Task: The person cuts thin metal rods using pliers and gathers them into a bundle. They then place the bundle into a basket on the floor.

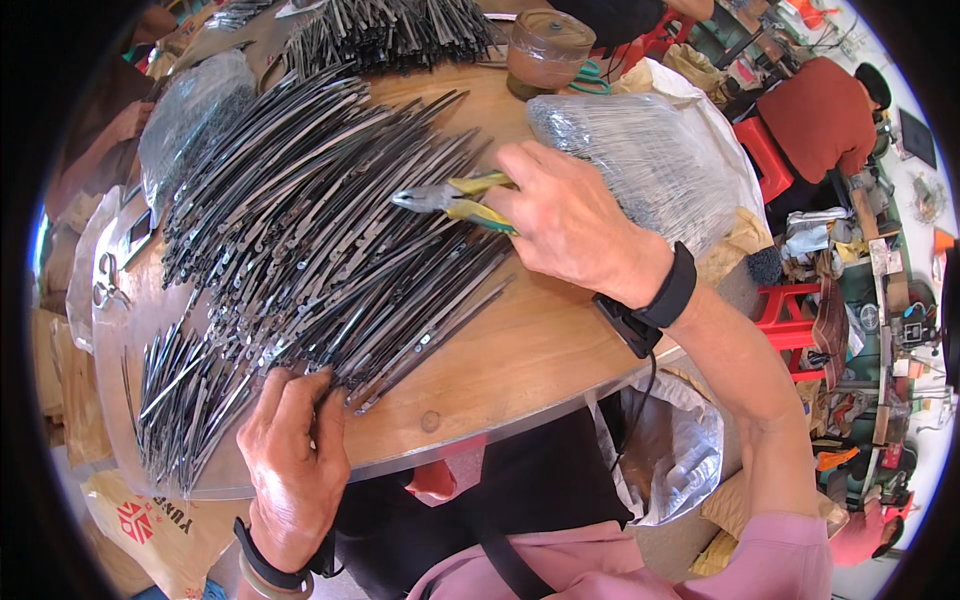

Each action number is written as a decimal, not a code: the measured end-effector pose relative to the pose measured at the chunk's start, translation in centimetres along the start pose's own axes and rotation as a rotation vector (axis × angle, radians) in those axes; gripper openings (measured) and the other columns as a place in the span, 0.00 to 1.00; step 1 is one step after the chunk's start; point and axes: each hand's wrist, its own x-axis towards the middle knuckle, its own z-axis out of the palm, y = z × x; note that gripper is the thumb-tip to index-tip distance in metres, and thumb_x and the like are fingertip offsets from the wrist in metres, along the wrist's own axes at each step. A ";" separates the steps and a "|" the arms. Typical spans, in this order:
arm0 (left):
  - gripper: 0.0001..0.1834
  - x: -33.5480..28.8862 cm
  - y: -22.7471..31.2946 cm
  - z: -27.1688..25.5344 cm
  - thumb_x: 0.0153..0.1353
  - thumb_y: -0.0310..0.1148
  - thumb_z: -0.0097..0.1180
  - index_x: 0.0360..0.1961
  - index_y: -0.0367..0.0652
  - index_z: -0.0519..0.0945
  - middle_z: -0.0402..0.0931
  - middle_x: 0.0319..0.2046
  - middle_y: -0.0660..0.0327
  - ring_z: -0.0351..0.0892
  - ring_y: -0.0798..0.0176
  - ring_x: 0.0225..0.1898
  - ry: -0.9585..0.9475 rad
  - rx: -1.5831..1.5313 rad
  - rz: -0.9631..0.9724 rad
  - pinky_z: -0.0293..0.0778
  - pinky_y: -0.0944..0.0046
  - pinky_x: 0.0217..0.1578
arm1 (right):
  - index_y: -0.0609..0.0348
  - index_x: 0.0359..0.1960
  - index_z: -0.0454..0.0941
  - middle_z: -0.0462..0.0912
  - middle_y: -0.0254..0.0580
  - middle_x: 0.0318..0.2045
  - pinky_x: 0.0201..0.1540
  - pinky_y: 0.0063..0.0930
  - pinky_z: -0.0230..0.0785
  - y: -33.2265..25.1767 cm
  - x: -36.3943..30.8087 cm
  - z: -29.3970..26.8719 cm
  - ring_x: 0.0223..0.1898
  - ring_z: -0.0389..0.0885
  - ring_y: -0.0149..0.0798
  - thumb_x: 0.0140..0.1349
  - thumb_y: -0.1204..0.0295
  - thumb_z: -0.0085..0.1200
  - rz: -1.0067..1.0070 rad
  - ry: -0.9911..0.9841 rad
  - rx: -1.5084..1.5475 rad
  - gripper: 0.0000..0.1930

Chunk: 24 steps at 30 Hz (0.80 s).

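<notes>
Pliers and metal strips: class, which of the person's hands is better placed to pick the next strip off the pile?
Left, probably. The left hand already rests on the strips at the table's near edge, while the right hand holds yellow-handled pliers.

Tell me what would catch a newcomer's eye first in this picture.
The spread of dark metal strips fanned across the round wooden table dominates the middle. The right hand holds yellow-handled pliers above the strips, while the left hand presses their near ends at the table's front edge. A clear bag of thin wires lies behind the right hand.
</notes>
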 end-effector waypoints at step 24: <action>0.14 -10.0 1.0 -1.9 0.60 0.26 0.54 0.47 0.35 0.73 0.63 0.26 0.57 0.65 0.62 0.19 -0.041 -1.919 -0.718 0.68 0.62 0.11 | 0.62 0.42 0.78 0.77 0.48 0.47 0.37 0.32 0.70 -8.4 -14.8 -8.6 0.41 0.76 0.38 0.59 0.77 0.61 1.228 0.788 1.734 0.10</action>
